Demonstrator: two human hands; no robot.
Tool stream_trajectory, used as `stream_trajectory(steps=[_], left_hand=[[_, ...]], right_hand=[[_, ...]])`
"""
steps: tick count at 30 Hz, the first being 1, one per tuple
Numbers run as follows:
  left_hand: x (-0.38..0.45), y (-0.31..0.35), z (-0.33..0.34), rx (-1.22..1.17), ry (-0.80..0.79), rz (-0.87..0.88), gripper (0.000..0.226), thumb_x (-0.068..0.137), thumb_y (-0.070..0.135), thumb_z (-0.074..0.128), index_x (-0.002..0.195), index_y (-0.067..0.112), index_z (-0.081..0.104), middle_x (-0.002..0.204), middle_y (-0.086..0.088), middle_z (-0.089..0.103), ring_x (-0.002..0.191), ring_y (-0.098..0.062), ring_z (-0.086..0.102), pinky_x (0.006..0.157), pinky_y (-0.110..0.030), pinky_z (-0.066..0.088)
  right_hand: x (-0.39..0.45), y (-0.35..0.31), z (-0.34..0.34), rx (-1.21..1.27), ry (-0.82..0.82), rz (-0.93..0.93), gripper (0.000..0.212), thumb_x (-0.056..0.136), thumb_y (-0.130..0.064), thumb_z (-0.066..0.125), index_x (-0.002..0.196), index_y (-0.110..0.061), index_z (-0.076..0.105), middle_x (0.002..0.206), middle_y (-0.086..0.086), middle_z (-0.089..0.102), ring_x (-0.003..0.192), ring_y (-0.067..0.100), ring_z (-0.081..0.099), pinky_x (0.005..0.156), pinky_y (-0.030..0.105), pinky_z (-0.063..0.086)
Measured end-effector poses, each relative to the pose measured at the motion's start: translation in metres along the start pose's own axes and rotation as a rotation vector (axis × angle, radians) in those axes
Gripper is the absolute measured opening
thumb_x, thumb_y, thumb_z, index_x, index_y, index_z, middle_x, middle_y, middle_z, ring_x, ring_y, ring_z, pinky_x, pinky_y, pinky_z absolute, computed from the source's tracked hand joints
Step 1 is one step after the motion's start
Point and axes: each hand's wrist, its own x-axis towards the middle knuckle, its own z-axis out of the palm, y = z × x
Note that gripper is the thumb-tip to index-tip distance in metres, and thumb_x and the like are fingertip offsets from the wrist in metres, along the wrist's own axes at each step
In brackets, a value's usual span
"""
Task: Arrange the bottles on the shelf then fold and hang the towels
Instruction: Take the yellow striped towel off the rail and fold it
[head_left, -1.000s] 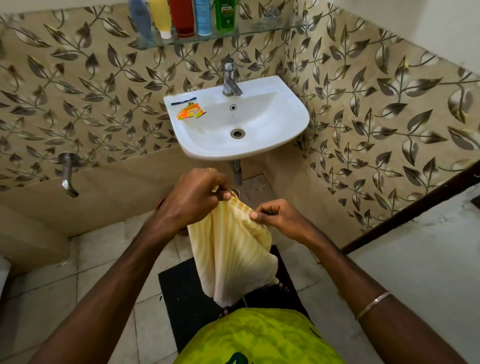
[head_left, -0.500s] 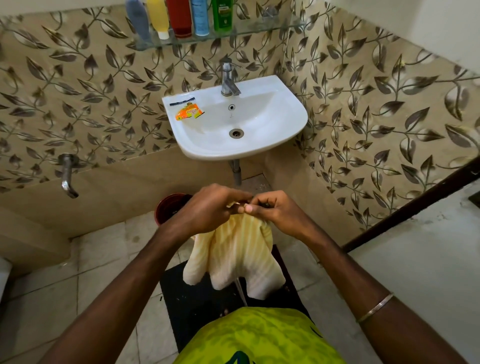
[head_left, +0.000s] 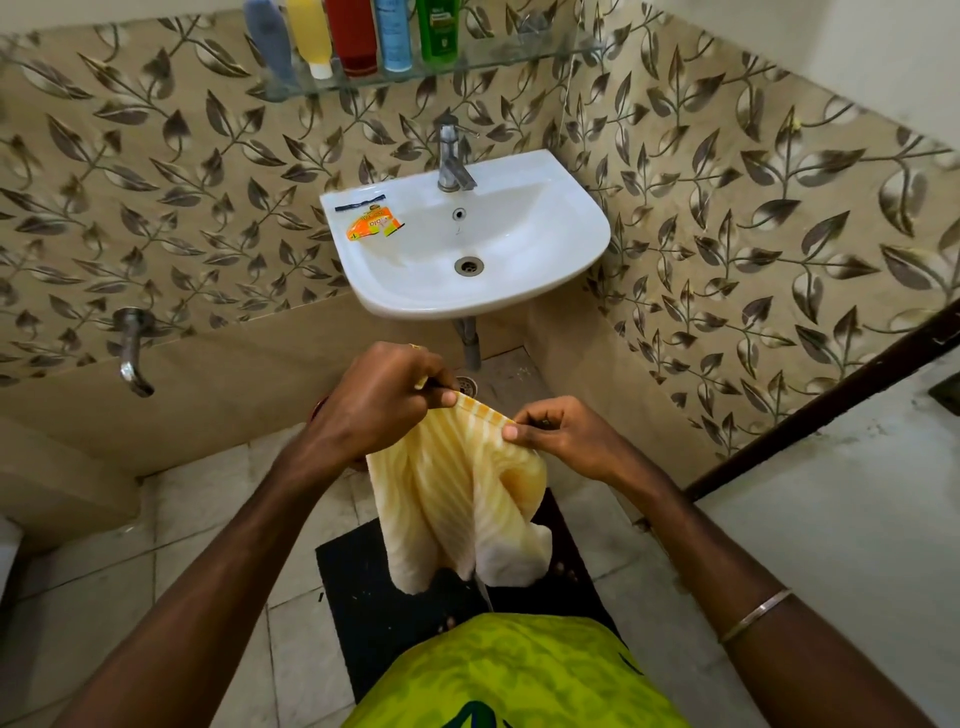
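Observation:
A yellow-and-white striped towel (head_left: 457, 504) hangs bunched below my hands, over a black floor mat (head_left: 395, 613). My left hand (head_left: 384, 400) pinches its top edge on the left, and my right hand (head_left: 556, 431) pinches the same edge a short way to the right. Both hands are below the front of the white sink (head_left: 519, 291). Several bottles stand in a row on the glass shelf (head_left: 519, 54) above the sink: grey-blue (head_left: 267, 39), yellow (head_left: 310, 34), red (head_left: 352, 34), light blue (head_left: 393, 31) and green (head_left: 438, 28). Their tops are cut off by the frame.
A tap (head_left: 452, 156) stands at the sink's back; an orange sachet (head_left: 373, 227) and a dark strip (head_left: 360, 202) lie on its left rim. A wall tap (head_left: 132, 351) juts out at the left. Tiled walls close in left and right; a drain pipe (head_left: 470, 343) runs under the sink.
My hands met in the middle half a second ago and have now drawn apart again, stretching the towel's top edge between them. The towel hangs longer.

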Motion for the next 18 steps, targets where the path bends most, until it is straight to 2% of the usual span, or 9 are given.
stream_trajectory(steps=[1,4,7,9,11,13,15,18], left_hand=[[0.0,-0.002,-0.001,-0.007,0.009,-0.019,0.007,0.085,0.021,0.077,0.092,0.023,0.078,0.089,0.006,0.073,0.084,-0.015,0.066,0.076,-0.039,0.054],[0.0,-0.006,0.003,0.039,0.04,-0.071,0.008,0.086,0.023,0.075,0.093,0.027,0.077,0.09,0.007,0.073,0.087,-0.015,0.066,0.076,-0.04,0.055],[0.0,-0.004,0.009,0.137,0.048,-0.119,0.023,0.089,0.026,0.072,0.111,0.03,0.074,0.108,0.004,0.075,0.103,-0.021,0.068,0.083,-0.04,0.056],[-0.001,0.001,0.014,0.102,0.004,-0.067,0.038,0.09,0.022,0.071,0.127,0.032,0.066,0.127,0.006,0.069,0.116,-0.016,0.065,0.092,-0.039,0.055],[-0.003,0.01,0.019,0.05,-0.093,0.038,0.046,0.092,0.018,0.069,0.135,0.033,0.06,0.134,0.009,0.064,0.12,-0.011,0.063,0.094,-0.034,0.054],[-0.002,0.015,0.023,0.029,-0.138,0.11,0.046,0.092,0.017,0.069,0.132,0.036,0.061,0.128,0.012,0.068,0.114,-0.008,0.065,0.087,-0.031,0.055],[-0.001,0.017,0.022,0.009,-0.098,0.116,0.033,0.09,0.021,0.071,0.121,0.034,0.07,0.113,0.011,0.074,0.1,-0.008,0.069,0.077,-0.033,0.057],[0.001,0.018,0.016,-0.02,-0.006,0.083,0.013,0.084,0.025,0.077,0.097,0.029,0.078,0.089,0.011,0.074,0.08,-0.007,0.066,0.068,-0.033,0.054]], right_hand=[[0.0,-0.002,0.001,-0.001,0.017,-0.015,0.029,0.086,-0.046,0.074,0.088,-0.018,0.079,0.087,0.01,0.076,0.079,0.025,0.07,0.074,0.044,0.055],[0.001,-0.009,0.004,0.016,0.044,-0.042,0.015,0.092,-0.032,0.074,0.084,-0.02,0.078,0.079,-0.001,0.074,0.073,0.011,0.066,0.068,0.032,0.051],[0.004,-0.013,0.009,0.003,0.057,-0.075,0.022,0.093,-0.029,0.073,0.081,-0.011,0.076,0.073,0.001,0.067,0.067,0.012,0.057,0.064,0.031,0.043],[0.006,-0.018,0.011,-0.012,0.045,-0.095,0.026,0.094,-0.03,0.073,0.081,-0.008,0.075,0.07,0.006,0.061,0.064,0.016,0.052,0.063,0.034,0.039],[0.008,-0.025,0.011,-0.017,0.03,-0.113,0.021,0.093,-0.029,0.073,0.077,-0.018,0.075,0.067,0.004,0.06,0.063,0.015,0.051,0.062,0.034,0.039],[0.01,-0.031,0.01,-0.01,0.017,-0.132,0.016,0.091,-0.031,0.074,0.077,-0.023,0.076,0.072,0.008,0.067,0.068,0.016,0.058,0.066,0.037,0.044],[0.012,-0.034,0.008,0.005,0.016,-0.143,0.015,0.09,-0.029,0.076,0.081,-0.016,0.078,0.08,0.011,0.072,0.073,0.016,0.063,0.069,0.037,0.048],[0.011,-0.033,0.004,0.027,0.008,-0.114,0.02,0.09,-0.024,0.076,0.088,-0.004,0.077,0.076,0.006,0.071,0.072,0.01,0.062,0.067,0.028,0.047]])
